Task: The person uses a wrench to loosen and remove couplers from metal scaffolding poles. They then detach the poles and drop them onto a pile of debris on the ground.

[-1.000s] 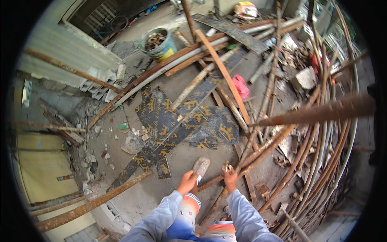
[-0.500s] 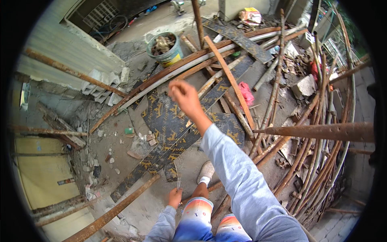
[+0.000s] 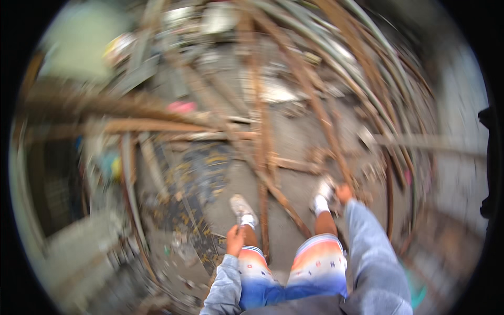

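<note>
The view is smeared by motion. My left hand is closed in front of my left shin, beside my left shoe. Something thin and dark shows at its top, too blurred to name. My right hand hangs low by my right shoe, its fingers too smeared to read. Between my feet, long rusty poles lie across the ground. To the left is a dark printed board with yellow markings.
Many long poles curve across the right side. An orange-brown plank and a thick blurred pole cross at left. Beyond lie a pink plastic scrap and rubble. A grey wall stands at far right.
My view has swung to the right, toward the pole pile. My right arm has dropped from its outstretched position over the printed boards to my right side. My left hand stays low and closed.
</note>
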